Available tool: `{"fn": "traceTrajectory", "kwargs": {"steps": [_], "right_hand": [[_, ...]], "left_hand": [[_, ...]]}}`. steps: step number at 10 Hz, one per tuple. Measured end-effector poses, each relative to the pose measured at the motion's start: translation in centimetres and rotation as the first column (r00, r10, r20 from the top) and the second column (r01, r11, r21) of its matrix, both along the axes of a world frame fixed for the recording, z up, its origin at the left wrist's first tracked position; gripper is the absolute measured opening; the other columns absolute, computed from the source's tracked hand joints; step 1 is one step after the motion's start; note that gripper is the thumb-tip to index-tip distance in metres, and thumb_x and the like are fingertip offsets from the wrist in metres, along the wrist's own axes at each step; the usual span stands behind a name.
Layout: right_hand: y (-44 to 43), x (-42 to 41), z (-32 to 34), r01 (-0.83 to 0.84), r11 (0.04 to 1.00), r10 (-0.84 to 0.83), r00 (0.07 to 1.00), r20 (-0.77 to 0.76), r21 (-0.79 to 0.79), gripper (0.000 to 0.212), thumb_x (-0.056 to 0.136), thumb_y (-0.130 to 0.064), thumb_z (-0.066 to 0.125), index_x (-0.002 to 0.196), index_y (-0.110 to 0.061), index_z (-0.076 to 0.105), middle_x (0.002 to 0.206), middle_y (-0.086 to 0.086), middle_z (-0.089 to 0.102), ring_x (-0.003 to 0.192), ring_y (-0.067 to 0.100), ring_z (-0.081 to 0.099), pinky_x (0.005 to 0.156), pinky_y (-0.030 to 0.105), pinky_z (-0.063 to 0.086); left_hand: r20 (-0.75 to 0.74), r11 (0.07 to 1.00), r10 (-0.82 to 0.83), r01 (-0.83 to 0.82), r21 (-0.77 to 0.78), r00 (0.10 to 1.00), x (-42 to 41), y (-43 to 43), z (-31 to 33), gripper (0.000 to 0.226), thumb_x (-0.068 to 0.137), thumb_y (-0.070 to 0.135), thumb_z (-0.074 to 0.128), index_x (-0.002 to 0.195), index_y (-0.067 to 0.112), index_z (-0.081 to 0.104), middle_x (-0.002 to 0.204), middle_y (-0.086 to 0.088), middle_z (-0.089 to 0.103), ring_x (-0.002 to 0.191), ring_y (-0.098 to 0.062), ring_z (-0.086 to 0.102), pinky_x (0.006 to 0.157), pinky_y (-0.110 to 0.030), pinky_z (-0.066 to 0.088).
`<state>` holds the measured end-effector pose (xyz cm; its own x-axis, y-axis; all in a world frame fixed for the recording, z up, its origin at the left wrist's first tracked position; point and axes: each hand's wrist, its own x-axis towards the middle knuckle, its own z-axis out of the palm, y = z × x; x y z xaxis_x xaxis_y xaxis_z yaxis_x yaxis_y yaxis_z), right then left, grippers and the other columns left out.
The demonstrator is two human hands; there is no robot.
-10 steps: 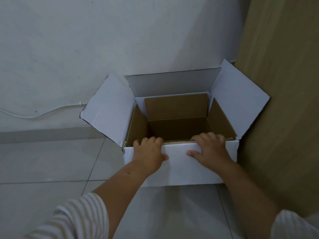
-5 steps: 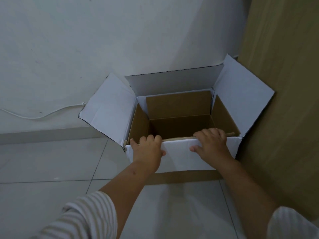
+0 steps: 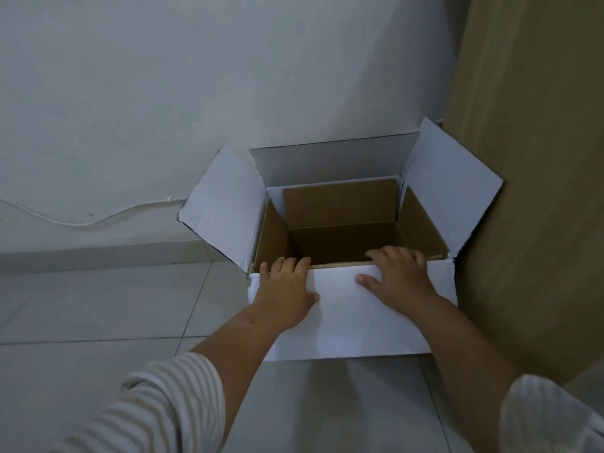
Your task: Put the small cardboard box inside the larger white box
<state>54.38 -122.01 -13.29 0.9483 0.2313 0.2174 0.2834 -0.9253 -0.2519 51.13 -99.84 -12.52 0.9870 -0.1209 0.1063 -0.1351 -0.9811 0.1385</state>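
The large white box (image 3: 225, 207) stands on the floor against the wall with all its flaps spread outward. Inside it sits the brown cardboard box (image 3: 340, 204), open at the top, its walls nearly filling the white one. My left hand (image 3: 284, 289) rests on the near rim at the left, fingers hooked over the edge and thumb on the white near flap (image 3: 353, 322). My right hand (image 3: 398, 276) grips the same rim further right in the same way. The brown box's bottom is in dark shadow.
A wooden panel (image 3: 529, 158) stands upright, touching the white box's right flap. The grey wall (image 3: 196, 76) is right behind the box. A white cable (image 3: 81, 220) runs along the wall at the left. Pale floor tiles (image 3: 98, 305) stretch left and toward me.
Half a second ago the near white flap was lifted and looked short; it now hangs down toward me again. Both hands stay on the near rim.
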Motion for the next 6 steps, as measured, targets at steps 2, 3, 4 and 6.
{"fn": "traceTrajectory", "kwargs": {"steps": [2,3,4,6], "right_hand": [[3.9,-1.3,2.2,0.038,0.999,-0.037,0.999,0.027,-0.008,0.052,0.086,-0.056,0.040,0.127,-0.024,0.046,0.135,0.004,0.047,0.125,0.025,0.036,0.103,0.045,0.024],[6.4,-1.7,3.4,0.032,0.999,-0.032,0.999,0.022,-0.014,0.051,0.086,-0.055,0.041,0.126,-0.023,0.047,0.134,0.004,0.047,0.125,0.026,0.036,0.102,0.045,0.025],[8.6,-2.1,4.2,0.036,0.999,-0.036,0.999,0.023,-0.018,0.051,0.086,-0.056,0.041,0.124,-0.023,0.049,0.134,0.004,0.048,0.125,0.025,0.037,0.102,0.045,0.028],[11.5,-1.5,6.8,0.106,0.994,-0.108,0.989,0.097,0.020,0.049,0.088,-0.054,0.039,0.121,-0.021,0.051,0.127,0.005,0.053,0.119,0.025,0.041,0.096,0.042,0.033]], "left_hand": [[0.012,1.000,-0.019,0.019,0.023,1.000,-1.1,2.2,1.9,0.068,0.086,0.047,0.052,0.143,0.024,0.022,0.152,-0.007,0.026,0.141,-0.030,0.015,0.115,-0.050,0.010],[0.072,0.999,-0.032,0.030,0.039,0.997,-1.2,3.3,2.9,0.065,0.086,0.046,0.051,0.141,0.021,0.027,0.151,-0.009,0.030,0.140,-0.030,0.018,0.114,-0.048,0.013],[0.122,0.999,-0.042,0.041,0.008,0.992,-1.5,4.2,3.6,0.062,0.086,0.047,0.052,0.139,0.019,0.032,0.148,-0.010,0.033,0.138,-0.030,0.021,0.113,-0.047,0.014],[0.174,0.999,-0.045,0.049,-0.020,0.984,-0.4,5.6,6.0,0.058,0.085,0.046,0.052,0.134,0.018,0.037,0.143,-0.010,0.039,0.136,-0.031,0.025,0.113,-0.046,0.015]]}}
